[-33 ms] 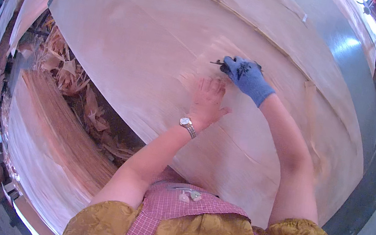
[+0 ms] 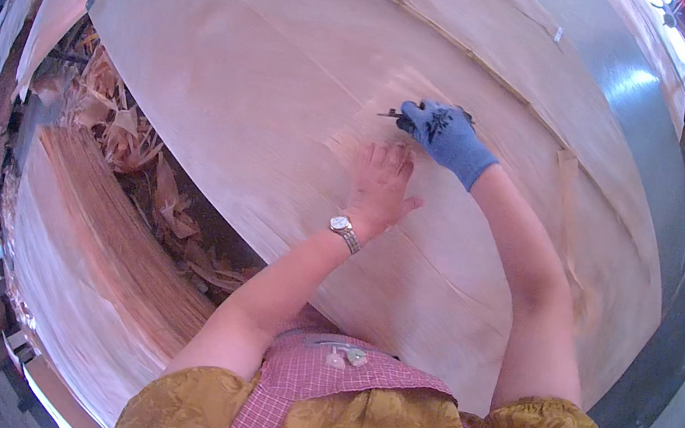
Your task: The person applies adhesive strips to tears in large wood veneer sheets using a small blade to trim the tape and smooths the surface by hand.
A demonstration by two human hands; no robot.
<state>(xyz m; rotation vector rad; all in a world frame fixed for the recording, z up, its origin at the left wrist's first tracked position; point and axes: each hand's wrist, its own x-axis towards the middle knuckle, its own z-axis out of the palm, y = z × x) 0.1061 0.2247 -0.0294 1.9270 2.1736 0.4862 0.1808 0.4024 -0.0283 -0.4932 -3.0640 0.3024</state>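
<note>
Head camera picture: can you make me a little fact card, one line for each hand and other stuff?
Left hand: bare, palm down on a broad, pale pinkish wood-like sheet
Right hand: blue glove with black print, gripping a small dark tool
Tool type: unclear, mostly hidden
On left wrist: round-faced silver metal wristwatch
Clothes: pink checked apron, mustard patterned top
Left of sheet: crumpled tan scraps, layered brown-edged stack

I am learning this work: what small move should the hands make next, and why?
Perhaps the gloved right hand should make a short, careful stroke with the dark tool: its tip is over the pale sheet, and the bare left hand lies spread on it, close by.
</note>
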